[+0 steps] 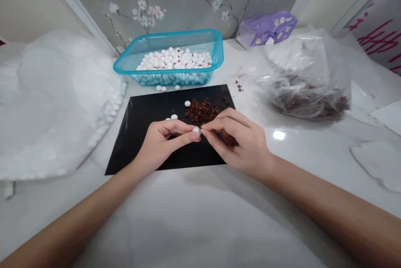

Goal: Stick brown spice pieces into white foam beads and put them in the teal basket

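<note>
Between the thumb and fingers of my left hand [166,138] is a small white ball [196,131]. My right hand [238,138] is closed in a pinch right against the ball's right side; what its fingertips hold is too small to make out. Both hands are over a black mat [134,134]. Just behind my fingers lies a heap of small dark brown pieces [202,111]. Loose white balls [174,117] rest on the mat left of the heap, and another white ball [187,103] touches its left edge.
A blue plastic basket [169,76] behind the mat holds many white balls with brown bits among them. At left bulges a large white bag [56,105]. To the right sit a clear bag [310,80] of brown pieces and a purple box [267,29].
</note>
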